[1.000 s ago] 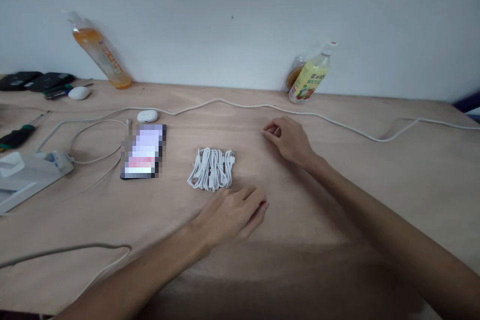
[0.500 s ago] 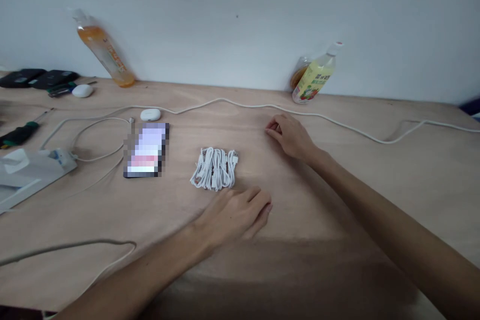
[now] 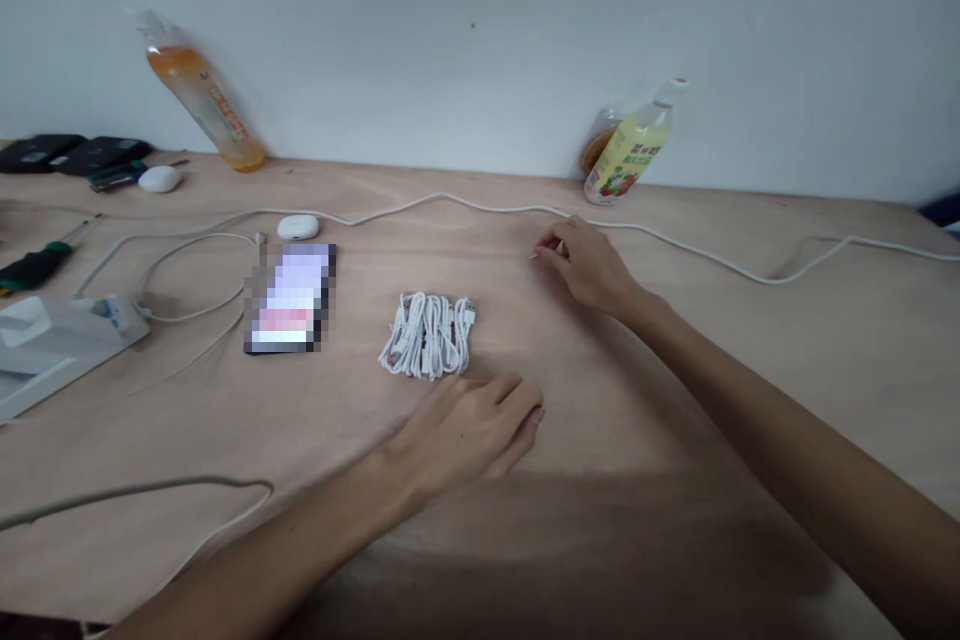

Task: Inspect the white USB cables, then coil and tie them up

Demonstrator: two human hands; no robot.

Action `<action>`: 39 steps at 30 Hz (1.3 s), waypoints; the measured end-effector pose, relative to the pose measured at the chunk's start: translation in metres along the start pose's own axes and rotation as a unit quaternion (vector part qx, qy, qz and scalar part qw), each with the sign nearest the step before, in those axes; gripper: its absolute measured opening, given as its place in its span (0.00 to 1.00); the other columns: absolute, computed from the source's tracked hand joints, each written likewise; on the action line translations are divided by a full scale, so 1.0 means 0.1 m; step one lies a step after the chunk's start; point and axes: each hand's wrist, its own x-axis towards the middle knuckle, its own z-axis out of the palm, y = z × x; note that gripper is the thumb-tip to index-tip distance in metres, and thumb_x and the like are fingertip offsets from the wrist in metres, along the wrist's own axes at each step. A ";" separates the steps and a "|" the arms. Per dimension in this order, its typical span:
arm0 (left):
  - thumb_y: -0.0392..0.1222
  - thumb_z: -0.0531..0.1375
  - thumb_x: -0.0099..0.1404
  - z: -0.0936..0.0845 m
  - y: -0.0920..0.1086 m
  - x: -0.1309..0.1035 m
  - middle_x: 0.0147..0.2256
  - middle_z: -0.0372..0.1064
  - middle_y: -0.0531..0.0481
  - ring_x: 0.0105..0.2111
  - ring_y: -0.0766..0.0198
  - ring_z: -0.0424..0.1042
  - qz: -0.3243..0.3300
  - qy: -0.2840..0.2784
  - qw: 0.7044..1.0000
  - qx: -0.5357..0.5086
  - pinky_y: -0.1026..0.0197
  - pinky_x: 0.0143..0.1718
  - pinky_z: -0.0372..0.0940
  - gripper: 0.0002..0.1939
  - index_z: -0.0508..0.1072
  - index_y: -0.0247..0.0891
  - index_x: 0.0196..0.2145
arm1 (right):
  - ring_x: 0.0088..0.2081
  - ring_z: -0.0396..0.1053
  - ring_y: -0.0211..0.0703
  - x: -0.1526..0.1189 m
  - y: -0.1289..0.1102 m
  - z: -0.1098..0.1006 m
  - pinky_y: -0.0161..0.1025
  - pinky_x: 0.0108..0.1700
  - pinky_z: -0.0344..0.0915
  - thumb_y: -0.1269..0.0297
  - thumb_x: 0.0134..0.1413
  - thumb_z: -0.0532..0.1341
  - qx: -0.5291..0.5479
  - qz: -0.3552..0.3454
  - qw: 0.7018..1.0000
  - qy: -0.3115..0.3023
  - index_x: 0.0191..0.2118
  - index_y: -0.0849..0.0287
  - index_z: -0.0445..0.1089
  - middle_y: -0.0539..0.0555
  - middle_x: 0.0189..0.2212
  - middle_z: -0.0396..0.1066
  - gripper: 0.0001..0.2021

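Note:
A bundle of white USB cables [image 3: 427, 335], coiled side by side, lies on the wooden table. Just in front of it my left hand [image 3: 480, 425] rests palm down, its fingers bent and close together. The underside of that hand is hidden, so anything in it cannot be seen. Farther back and to the right, my right hand [image 3: 581, 265] is closed in a pinch near the table top. A tiny pale tip shows at its fingertips, too small to name. A long white cable [image 3: 480, 208] runs just behind this hand.
A phone [image 3: 292, 298] and a white earbud case [image 3: 298, 227] lie left of the bundle. An orange drink bottle [image 3: 206, 105] and a yellow-labelled bottle [image 3: 630, 150] lean against the wall. At far left are a screwdriver [image 3: 34, 267] and a white plastic holder [image 3: 67, 345].
The fingertips of my right hand have shifted slightly, and a tiny pale tip now shows there. My left hand and the cable bundle stay in place. The view has moved a little.

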 end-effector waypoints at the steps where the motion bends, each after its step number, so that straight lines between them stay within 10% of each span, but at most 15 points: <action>1: 0.40 0.45 0.85 0.00 0.00 0.00 0.35 0.77 0.49 0.30 0.59 0.77 0.000 -0.001 1.000 0.000 0.57 0.31 0.66 0.18 0.72 0.38 0.43 | 0.42 0.74 0.56 0.00 0.00 -0.02 0.50 0.47 0.68 0.70 0.67 0.63 0.003 0.002 1.000 0.011 0.37 0.55 0.75 0.61 0.42 0.78 0.06; 39: 0.38 0.46 0.84 0.03 0.00 0.00 0.34 0.77 0.51 0.27 0.60 0.76 0.032 0.033 0.998 0.041 0.55 0.27 0.65 0.17 0.73 0.38 0.43 | 0.39 0.74 0.52 -0.02 -0.21 -0.20 0.47 0.45 0.67 0.67 0.62 0.64 -0.008 0.040 0.999 0.003 0.37 0.57 0.78 0.59 0.39 0.80 0.05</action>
